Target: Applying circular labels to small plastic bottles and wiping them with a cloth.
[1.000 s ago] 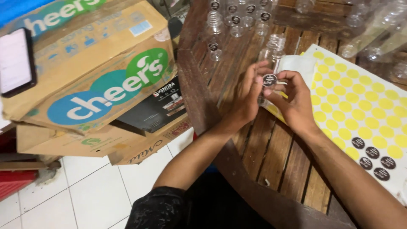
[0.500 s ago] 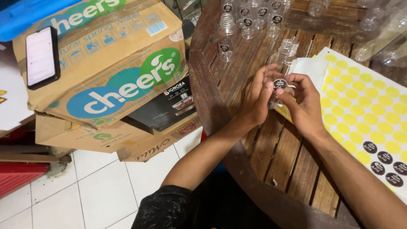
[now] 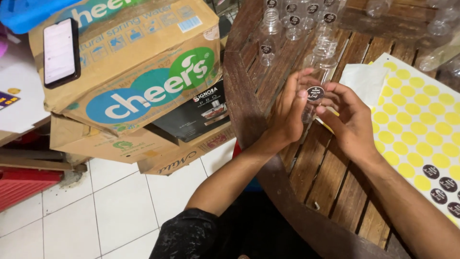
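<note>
White floor tiles [image 3: 110, 211] lie nearest, beside the round wooden table [image 3: 268, 158]. Above its edge, the left hand [image 3: 287, 112] and right hand [image 3: 352, 122] together grip what seems a clear bottle [image 3: 317, 79] bearing a black sticker [image 3: 315, 93]. Cardboard boxes [image 3: 139, 81] crowd the left.

Over the dark slatted wooden surface [image 3: 306, 177], the left hand [image 3: 286, 115] and right hand [image 3: 352, 120] together hold a small clear plastic bottle [image 3: 311, 103] with a round black sticker [image 3: 315, 93] on it; which fingers press the sticker is hard to tell. More clear bottles [image 3: 297, 21] stand near the far edge. A yellow backing sheet [image 3: 417, 124] with a few black stickers lies by the right edge. Left of the surface, a black phone [image 3: 61, 52] rests on stacked cardboard boxes [image 3: 143, 81].
</note>
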